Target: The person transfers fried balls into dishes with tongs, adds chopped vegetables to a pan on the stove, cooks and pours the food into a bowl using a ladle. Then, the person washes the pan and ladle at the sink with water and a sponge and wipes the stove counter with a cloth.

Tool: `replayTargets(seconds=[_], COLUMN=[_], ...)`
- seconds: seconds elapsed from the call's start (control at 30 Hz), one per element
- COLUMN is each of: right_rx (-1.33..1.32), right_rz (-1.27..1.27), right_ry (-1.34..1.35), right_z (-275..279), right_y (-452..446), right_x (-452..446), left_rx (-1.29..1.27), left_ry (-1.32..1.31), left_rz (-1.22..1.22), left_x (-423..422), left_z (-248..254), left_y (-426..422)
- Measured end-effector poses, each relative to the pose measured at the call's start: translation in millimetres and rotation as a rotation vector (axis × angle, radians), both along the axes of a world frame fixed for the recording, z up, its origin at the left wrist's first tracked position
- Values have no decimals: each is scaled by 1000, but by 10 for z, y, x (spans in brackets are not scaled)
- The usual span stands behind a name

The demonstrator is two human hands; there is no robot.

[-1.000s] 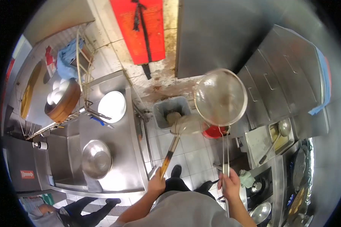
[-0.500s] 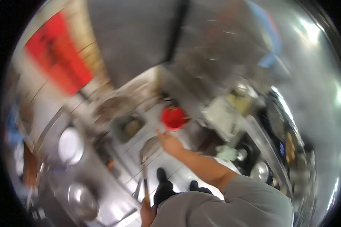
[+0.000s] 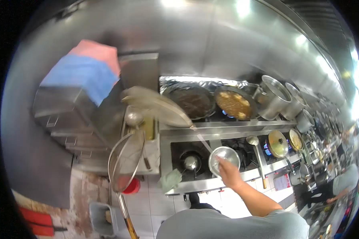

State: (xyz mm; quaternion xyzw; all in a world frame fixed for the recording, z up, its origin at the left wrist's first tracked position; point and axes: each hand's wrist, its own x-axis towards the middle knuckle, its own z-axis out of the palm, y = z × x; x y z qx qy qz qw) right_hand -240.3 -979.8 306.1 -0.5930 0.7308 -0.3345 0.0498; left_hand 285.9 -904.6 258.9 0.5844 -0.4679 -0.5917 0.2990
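Note:
My right hand grips a shiny round metal bowl by its near edge, over the front of the stove. Behind that bowl disappears the thin handle of a wide, shallow, motion-blurred pan-like thing; whether my hand holds this handle too is unclear. A large round wire strainer stands up at the left, and its wood-ended handle runs down to the bottom edge. My left hand is outside the view. Close to my right hand, a ladle with a wooden handle lies across the stove front.
A stove holds a dark pan, a pan of bubbling food, tall metal pots and a lidded pan. A green cloth hangs at its corner. A red bucket and grey bin stand on the floor. Another person is at right.
My view has swung from the floor and sink area to the stove. My right hand, stretched out before, now holds the metal bowl. My left hand, formerly on a long handle, has left the view.

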Motion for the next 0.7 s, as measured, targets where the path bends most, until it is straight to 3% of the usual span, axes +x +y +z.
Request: replayTargets(seconds=[0.07, 0.13, 0.2, 0.23, 0.3, 0.47, 0.7], right_rx=[-216, -311, -153, -255, -281, 16, 205], right_rz=[-141, -241, -440, -440, -450, -660, -636], right_ry=[-92, -62, -166, -13, 47, -5, 23], right_z=[-75, -25, -16, 25, -201, -188, -31], right_y=[59, 88, 86, 43, -75, -405, -360], right_x=[-679, -1318, -1942, -2218, -2971, -4021, -4278], left_rx=[-8, -159, -168, -206, -226, -318, -410], left_ry=[-55, -22, -139, -129, -121, -196, -378], left_rz=[-58, -86, -285, -331, -419, -569, -645], left_x=[-559, -1175, -1911, -2331, -3120, -4812, -6202], left_z=[306, 160, 508, 653, 836, 1016, 832], left_y=[-577, -1249, -1844, -2055, -2446, -3274, -3910])
